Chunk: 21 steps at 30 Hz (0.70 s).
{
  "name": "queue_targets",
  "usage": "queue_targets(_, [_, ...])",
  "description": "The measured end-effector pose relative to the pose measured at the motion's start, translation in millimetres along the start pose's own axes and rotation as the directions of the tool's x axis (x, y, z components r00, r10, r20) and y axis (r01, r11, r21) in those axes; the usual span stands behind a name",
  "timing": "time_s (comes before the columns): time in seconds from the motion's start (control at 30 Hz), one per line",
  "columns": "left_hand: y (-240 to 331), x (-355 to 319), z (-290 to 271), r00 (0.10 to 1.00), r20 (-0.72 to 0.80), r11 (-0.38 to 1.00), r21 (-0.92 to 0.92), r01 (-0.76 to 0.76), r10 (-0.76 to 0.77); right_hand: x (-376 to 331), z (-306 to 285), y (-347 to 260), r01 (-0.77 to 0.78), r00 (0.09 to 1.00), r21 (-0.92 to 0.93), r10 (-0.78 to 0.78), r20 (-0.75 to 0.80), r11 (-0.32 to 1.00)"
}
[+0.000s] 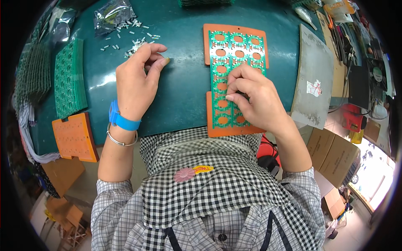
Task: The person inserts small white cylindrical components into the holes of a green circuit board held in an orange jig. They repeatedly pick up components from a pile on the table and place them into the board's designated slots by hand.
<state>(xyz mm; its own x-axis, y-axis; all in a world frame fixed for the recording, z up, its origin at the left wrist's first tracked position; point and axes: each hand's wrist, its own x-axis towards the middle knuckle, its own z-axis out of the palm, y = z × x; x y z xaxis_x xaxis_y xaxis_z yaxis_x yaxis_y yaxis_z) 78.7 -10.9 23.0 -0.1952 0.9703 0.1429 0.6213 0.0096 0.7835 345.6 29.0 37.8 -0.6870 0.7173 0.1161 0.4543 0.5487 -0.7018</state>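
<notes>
A green circuit board panel [217, 77] with rows of ring-shaped cut-outs lies on an orange fixture plate [236, 28], to the right of centre. Over the panel's middle is my right hand [255, 94], its thumb and fingertips pinched together; whatever they hold is too small to make out. My left hand [138, 77], with a blue wristband, hovers by a loose pile of small white parts [136, 45]. Its thumb and fingers are curled together, the thumb tip yellowish, and any part between them is hidden.
Stacked green panels [69, 79] stand at the left, behind another orange plate [75, 138]. A clear plastic bag [112, 16] lies at the back left. A grey board [313, 79] rests on the right of the green table [180, 100]. Cardboard boxes [335, 157] sit below, right.
</notes>
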Motion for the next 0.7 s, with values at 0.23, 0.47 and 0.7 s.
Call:
queue_targets(0.23, [11, -8, 0, 0.997, 0.065, 0.995, -0.096, -0.033, 0.039, 1, 4, -1, 0.055, 0.998, -0.066, -0.058, -0.039, 0.996])
queue_targets(0.47, [20, -25, 8, 0.984, 0.176, 0.966, -0.259, 0.013, 0.035, -3, 18, -4, 0.100, 0.990, -0.217, -0.119, -0.077, 0.971])
queue_targets(0.7, [33, -35, 15, 0.969, 0.245, 0.912, -0.399, 0.100, 0.001, -3, 7, -4, 0.079, 0.997, -0.040, -0.079, 0.003, 0.996])
